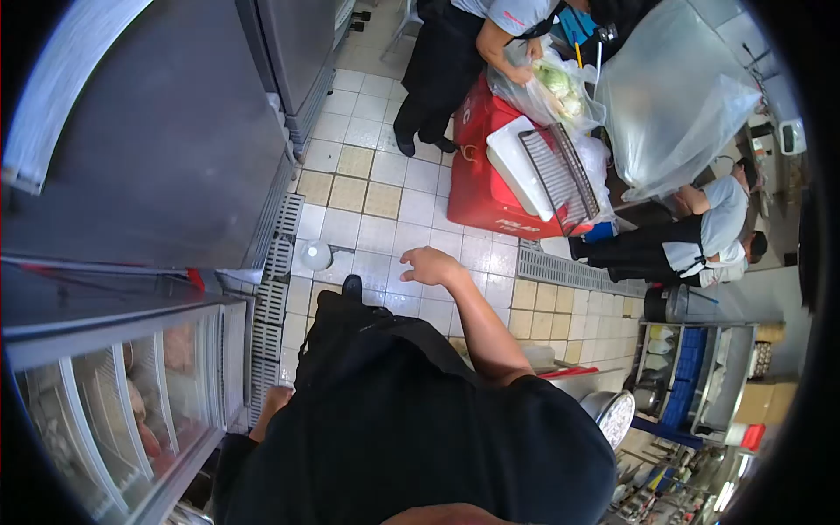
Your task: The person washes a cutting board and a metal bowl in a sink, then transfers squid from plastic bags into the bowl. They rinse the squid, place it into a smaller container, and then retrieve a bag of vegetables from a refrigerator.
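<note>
My right hand (pixel 429 265) reaches out over the tiled floor, empty, its fingers loosely bent and apart. Down at my side, my left hand (pixel 278 400) shows only in part beside my black clothing, and its fingers cannot be made out. It is nearest to the glass-fronted fridge (pixel 229 367), where raw meat (pixel 136 402) lies behind the racks. A round whitish object, perhaps a bowl or lid (pixel 316 255), sits on the floor ahead of my shoe (pixel 352 286).
Ahead stands a red cooler (pixel 477 197) bearing a white tray (pixel 516 166) and wire rack (pixel 560 175). A person (pixel 437 70) handles a plastic bag of pale green vegetables (pixel 560 87). More people (pixel 691 236) work at the right. Grey fridge doors (pixel 140 140) line the left; floor grates (pixel 271 324) run alongside.
</note>
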The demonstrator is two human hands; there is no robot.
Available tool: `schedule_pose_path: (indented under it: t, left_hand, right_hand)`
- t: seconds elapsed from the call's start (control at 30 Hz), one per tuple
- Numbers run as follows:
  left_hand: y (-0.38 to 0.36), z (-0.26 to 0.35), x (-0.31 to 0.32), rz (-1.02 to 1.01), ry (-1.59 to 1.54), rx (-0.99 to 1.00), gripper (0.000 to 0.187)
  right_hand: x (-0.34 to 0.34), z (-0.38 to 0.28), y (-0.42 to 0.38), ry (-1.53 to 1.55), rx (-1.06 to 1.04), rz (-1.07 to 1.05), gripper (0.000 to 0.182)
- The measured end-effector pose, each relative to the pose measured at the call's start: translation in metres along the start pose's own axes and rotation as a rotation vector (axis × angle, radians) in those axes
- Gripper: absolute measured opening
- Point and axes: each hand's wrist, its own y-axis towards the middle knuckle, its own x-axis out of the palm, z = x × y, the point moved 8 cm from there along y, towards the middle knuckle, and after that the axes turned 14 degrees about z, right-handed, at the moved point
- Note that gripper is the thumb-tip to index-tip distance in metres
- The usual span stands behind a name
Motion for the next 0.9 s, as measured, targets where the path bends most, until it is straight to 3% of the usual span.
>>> schedule_pose_path:
  t: [0.1,0.13,0.23,0.3,0.4,0.53,0.6,0.7,0.73,0.9]
  left_hand:
    - [0.125,-0.03,-0.064,0.197,-0.276,-0.198,0.015]
    - [0.172,-0.038,-0.085,0.069,0.002,-0.243,0.014]
    - [0.285,-0.047,-0.186,0.301,-0.632,-0.878,0.019]
    - [0.356,-0.032,-0.253,0.549,-0.877,-0.791,0.027]
    - [0.44,-0.025,-0.308,0.62,-0.775,-0.71,0.034]
    - [0.513,0.031,-0.381,0.446,-0.577,-0.78,0.039]
    - [0.557,0.048,-0.397,0.411,-0.536,-0.696,0.042]
    - [0.618,0.091,-0.463,0.39,-0.526,-0.63,0.047]
    - [0.64,0.101,-0.483,0.373,-0.653,-0.655,0.048]
    - [0.766,0.107,-0.565,0.454,-0.787,-0.523,0.052]
  right_hand:
    - [-0.033,0.02,0.047,-0.027,0.038,-0.081,0.053]
    - [-0.043,0.025,0.061,-0.03,0.05,-0.115,0.052]
    - [-0.079,0.039,0.115,-0.029,0.067,-0.12,0.053]
    - [-0.102,0.045,0.162,-0.009,0.009,-0.147,0.054]
    - [-0.128,0.067,0.251,0.012,-0.076,-0.165,0.056]
    - [-0.183,0.078,0.37,0.105,-0.175,-0.088,0.055]
    - [-0.219,0.069,0.421,0.27,-0.274,-0.034,0.047]
    - [-0.266,0.061,0.492,0.612,-0.206,-0.125,0.038]
    - [-0.28,0.059,0.515,0.714,-0.189,-0.126,0.032]
    - [-0.355,0.049,0.615,1.007,-0.017,-0.079,0.035]
